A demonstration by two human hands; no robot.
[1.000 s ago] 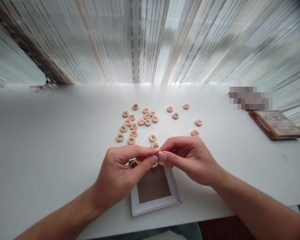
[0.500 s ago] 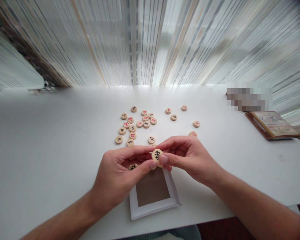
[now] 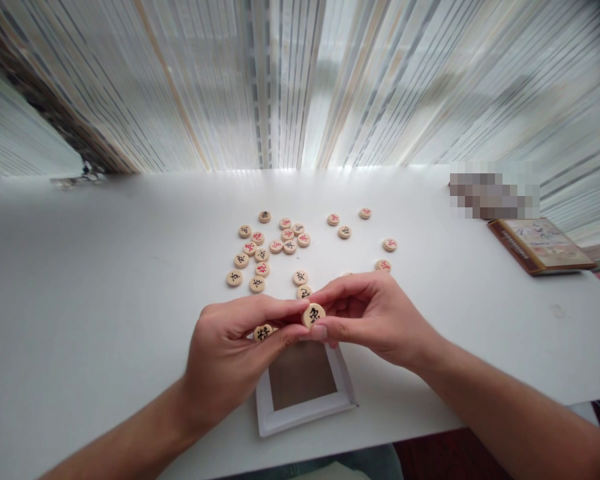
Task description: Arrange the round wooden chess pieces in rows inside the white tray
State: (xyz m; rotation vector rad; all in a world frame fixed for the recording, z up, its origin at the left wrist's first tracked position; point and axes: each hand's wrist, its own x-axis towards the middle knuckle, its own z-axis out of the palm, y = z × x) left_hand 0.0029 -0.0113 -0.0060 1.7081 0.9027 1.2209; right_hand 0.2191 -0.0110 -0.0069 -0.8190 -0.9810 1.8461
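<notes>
Between my hands is a round pale Chinese chess piece (image 3: 313,316) with a black character, tilted so its face shows. My left hand (image 3: 240,347) is closed, its fingertips and thumb at the piece's left edge. From the right, my right hand (image 3: 367,313) pinches the same piece. Another black-marked piece (image 3: 263,333) shows past my left thumb; whether the hand touches it I cannot tell. Below both hands lies a white-rimmed box (image 3: 307,417) with a bare brown inside, its far end hidden by the hands.
Several red- and black-marked pieces (image 3: 262,255) lie scattered face up on the white table (image 3: 130,280) beyond my hands. More pieces (image 3: 390,245) lie to the right. A brown-edged box (image 3: 543,245) rests at the far right, near a blurred-out patch. A striped string curtain (image 3: 290,87) hangs behind the table.
The held piece has turned a little, and its character now stands at another angle. A red-marked piece seen behind it before is now hidden. The whole view has shifted slightly.
</notes>
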